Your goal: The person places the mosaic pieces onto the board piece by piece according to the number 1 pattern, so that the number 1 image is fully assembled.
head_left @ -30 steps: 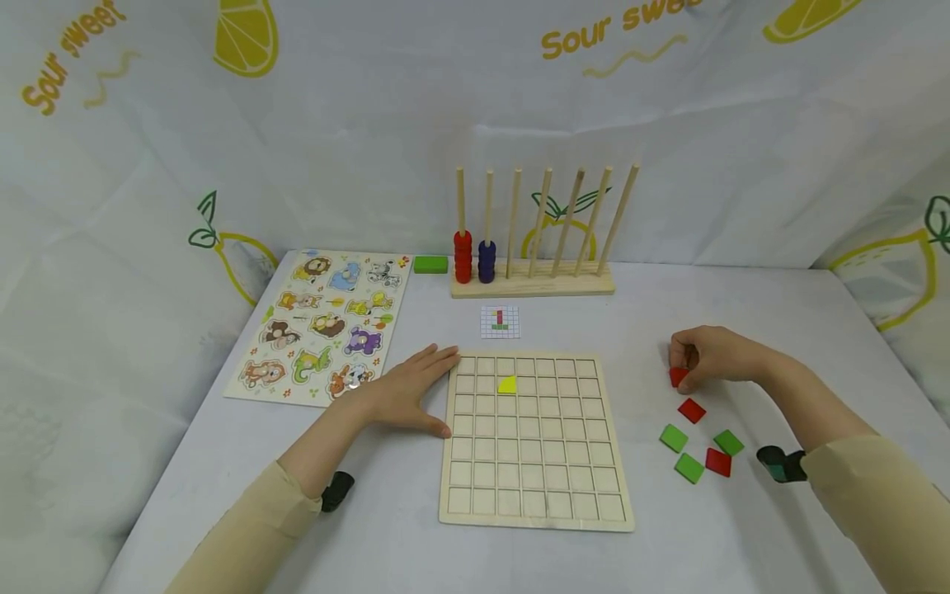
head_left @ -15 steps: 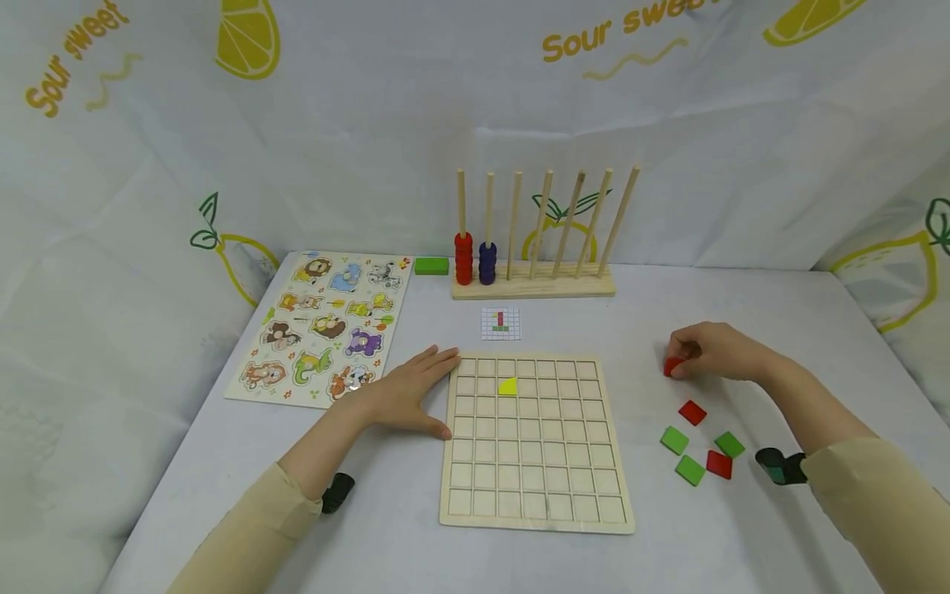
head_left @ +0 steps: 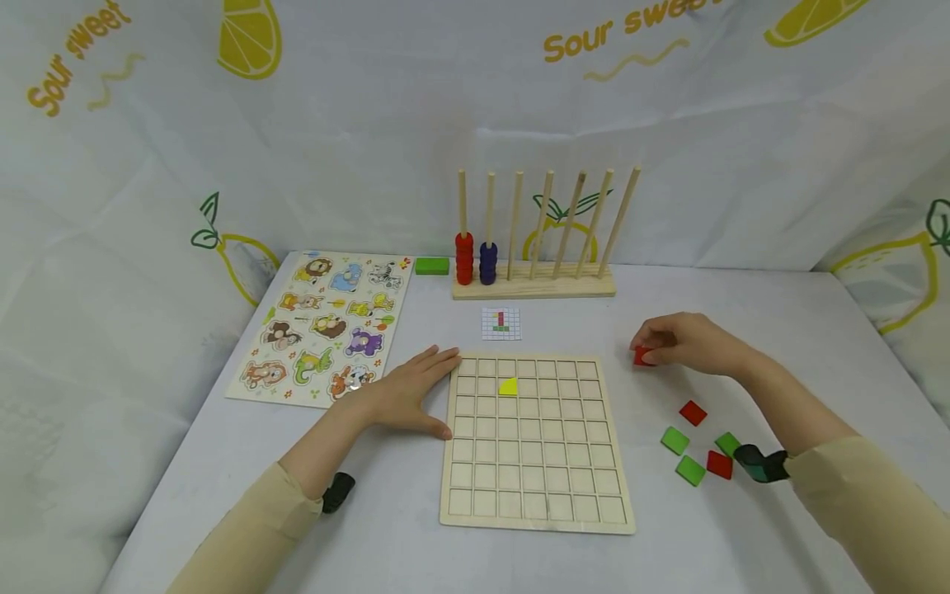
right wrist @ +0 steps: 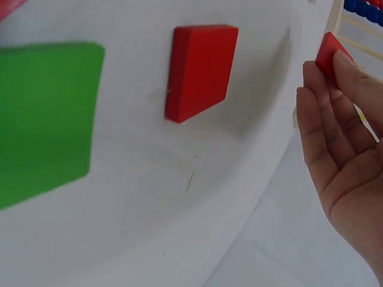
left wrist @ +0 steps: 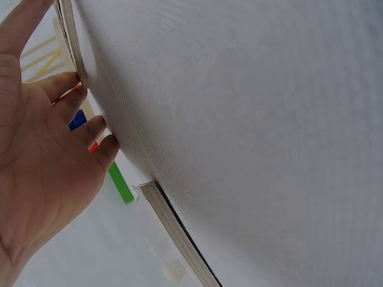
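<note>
My right hand pinches a red square tile between thumb and fingers, to the right of the wooden grid board. The right wrist view shows the same red tile at the fingertips. My left hand rests at the board's left edge, fingers straight, thumb and fingertips touching the rim. A yellow quarter-round tile sits in a cell of the second row. Below my right hand lie loose tiles: a red one, another red one and several green ones.
A small card with a coloured grid pattern lies behind the board. Farther back stand a pegged counting rack with red and blue beads and a green block. An animal puzzle board lies at the left.
My right hand has moved left toward the board with the red tile, away from the loose tiles. The left hand stays at the board's edge.
</note>
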Action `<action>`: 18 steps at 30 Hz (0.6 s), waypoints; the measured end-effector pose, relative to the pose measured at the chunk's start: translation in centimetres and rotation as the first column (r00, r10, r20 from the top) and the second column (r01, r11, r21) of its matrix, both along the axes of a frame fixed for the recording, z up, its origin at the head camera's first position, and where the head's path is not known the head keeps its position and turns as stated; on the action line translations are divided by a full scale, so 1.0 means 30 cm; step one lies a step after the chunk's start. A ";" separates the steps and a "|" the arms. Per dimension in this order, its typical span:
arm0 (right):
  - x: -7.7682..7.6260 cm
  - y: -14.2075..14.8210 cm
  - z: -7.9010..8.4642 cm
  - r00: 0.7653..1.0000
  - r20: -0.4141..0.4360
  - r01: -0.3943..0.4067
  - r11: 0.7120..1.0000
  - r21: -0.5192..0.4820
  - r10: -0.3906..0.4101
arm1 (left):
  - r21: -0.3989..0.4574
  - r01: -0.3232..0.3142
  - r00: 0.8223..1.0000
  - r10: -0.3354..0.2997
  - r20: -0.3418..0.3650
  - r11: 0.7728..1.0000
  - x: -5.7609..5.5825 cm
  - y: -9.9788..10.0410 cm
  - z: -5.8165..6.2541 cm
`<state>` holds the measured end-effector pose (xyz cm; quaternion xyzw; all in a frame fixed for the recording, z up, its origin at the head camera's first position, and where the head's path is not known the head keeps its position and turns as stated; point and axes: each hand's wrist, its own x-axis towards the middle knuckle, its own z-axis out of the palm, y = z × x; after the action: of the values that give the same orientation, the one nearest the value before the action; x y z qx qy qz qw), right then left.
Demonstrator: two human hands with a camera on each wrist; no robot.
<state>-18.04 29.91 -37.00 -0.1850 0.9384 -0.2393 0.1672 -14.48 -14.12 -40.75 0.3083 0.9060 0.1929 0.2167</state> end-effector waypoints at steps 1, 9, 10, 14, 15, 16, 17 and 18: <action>0.001 -0.011 0.002 1.000 -0.002 -0.004 1.000 -0.010 0.004 | 0.001 0.000 1.000 0.000 0.000 1.000 0.001 -0.001 0.000; 0.009 -0.088 0.007 1.000 0.007 -0.026 0.997 -0.073 0.027 | 0.007 -0.001 1.000 0.001 0.001 1.000 -0.001 -0.002 -0.004; 0.010 -0.097 0.008 1.000 0.010 -0.029 0.996 -0.080 0.029 | 0.008 0.000 1.000 0.000 0.000 1.000 -0.001 -0.002 -0.005; 0.012 -0.132 0.010 0.999 0.015 -0.042 0.994 -0.104 0.044 | 0.005 0.002 1.000 -0.002 -0.004 1.000 -0.003 -0.003 -0.008; 0.013 -0.140 0.010 0.999 0.017 -0.046 0.993 -0.109 0.048 | 0.004 0.002 1.000 -0.002 -0.005 1.000 -0.003 -0.003 -0.009; 0.013 -0.148 0.010 0.999 0.020 -0.048 0.992 -0.117 0.051 | 0.004 0.002 1.000 -0.002 -0.007 1.000 -0.003 -0.004 -0.009; 0.014 -0.157 0.010 0.998 0.026 -0.051 0.991 -0.124 0.055 | 0.004 0.003 1.000 -0.003 -0.008 1.000 -0.003 -0.004 -0.009; 0.015 -0.165 0.009 0.998 0.033 -0.054 0.990 -0.131 0.059 | 0.003 0.002 1.000 -0.002 -0.008 1.000 -0.003 -0.004 -0.010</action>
<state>-17.60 24.96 -36.72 -0.2176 0.9118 -0.2987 0.1789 -14.57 -14.25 -41.05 0.3105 0.9062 0.1929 0.2127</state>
